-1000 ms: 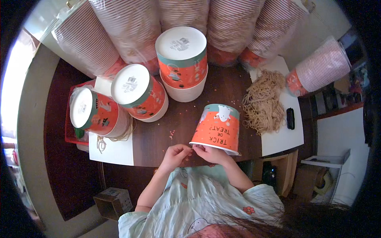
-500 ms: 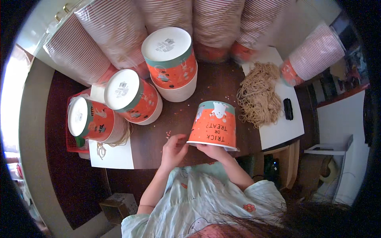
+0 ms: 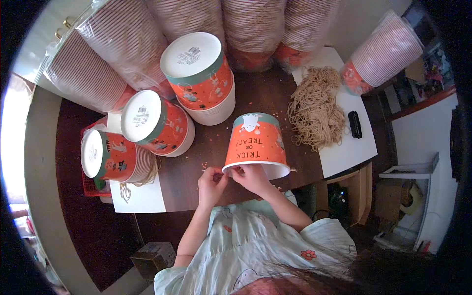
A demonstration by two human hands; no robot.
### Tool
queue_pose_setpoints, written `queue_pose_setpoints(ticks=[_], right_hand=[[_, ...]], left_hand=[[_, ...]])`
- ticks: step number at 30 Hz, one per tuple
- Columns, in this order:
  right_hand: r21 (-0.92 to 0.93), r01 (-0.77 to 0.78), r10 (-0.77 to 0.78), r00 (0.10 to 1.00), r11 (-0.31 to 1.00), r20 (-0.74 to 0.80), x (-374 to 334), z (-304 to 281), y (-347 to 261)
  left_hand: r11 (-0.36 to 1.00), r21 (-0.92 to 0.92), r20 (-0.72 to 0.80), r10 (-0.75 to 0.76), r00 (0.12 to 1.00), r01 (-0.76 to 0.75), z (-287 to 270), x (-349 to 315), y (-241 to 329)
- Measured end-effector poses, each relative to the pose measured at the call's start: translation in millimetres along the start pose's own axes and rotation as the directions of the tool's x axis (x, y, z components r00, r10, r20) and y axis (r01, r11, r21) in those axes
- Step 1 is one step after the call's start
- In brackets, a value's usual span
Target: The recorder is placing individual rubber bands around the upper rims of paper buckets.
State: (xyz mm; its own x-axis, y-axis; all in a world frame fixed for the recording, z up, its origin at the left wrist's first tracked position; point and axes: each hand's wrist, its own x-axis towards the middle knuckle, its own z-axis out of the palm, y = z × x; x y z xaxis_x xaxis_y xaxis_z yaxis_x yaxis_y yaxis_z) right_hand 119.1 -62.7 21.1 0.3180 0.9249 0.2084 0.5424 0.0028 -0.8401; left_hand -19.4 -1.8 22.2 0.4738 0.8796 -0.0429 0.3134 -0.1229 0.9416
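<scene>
A tilted orange paper bucket (image 3: 255, 142) has its white-rimmed mouth toward me, with a teal band, a white ghost and upside-down black lettering. My right hand (image 3: 253, 178) reaches into its mouth, fingers curled in a pinch just inside the left part of the rim. Beside that same spot, my left hand (image 3: 211, 186) is closed with thumb and fingertips together. What either pinch holds is too small to make out. A short bit of tan cord (image 3: 293, 170) pokes out at the rim's right side.
A tan cord heap (image 3: 317, 108) and a black object (image 3: 355, 125) lie on white sheets at right. Upturned bucket stacks stand at left: large (image 3: 204, 88), middle (image 3: 167, 128), small (image 3: 120, 155). Bagged stacks (image 3: 253, 29) line the back; another bagged stack (image 3: 386, 49) is at far right.
The bucket has tipped so more of its mouth faces me. My right hand has shifted left along the rim, and my left hand's fingers have closed beside it. The view has shifted slightly.
</scene>
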Motion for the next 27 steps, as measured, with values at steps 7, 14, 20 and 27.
queue_pose_setpoints(ticks=[7,14,20,27], right_hand=[[-0.022,-0.034,0.033,0.999,0.999,-0.039,1.0,5.4,2.5],[-0.032,-0.042,0.042,0.999,0.999,0.006,0.3,3.9,-1.5],[-0.067,-0.003,0.002,1.000,0.998,-0.010,1.5,0.6,-6.7],[-0.062,-0.053,0.058,0.996,0.997,0.073,4.0,-3.1,-11.8]], left_hand=[[0.998,-0.052,0.011,-0.017,1.000,0.018,0.4,-0.7,-3.1],[0.997,-0.060,0.042,-0.054,0.998,0.057,-2.3,-1.2,2.2],[0.998,-0.045,0.046,-0.047,0.998,0.049,-3.3,-1.6,7.7],[0.998,-0.049,0.049,-0.034,0.998,0.036,-1.9,-2.3,-6.6]])
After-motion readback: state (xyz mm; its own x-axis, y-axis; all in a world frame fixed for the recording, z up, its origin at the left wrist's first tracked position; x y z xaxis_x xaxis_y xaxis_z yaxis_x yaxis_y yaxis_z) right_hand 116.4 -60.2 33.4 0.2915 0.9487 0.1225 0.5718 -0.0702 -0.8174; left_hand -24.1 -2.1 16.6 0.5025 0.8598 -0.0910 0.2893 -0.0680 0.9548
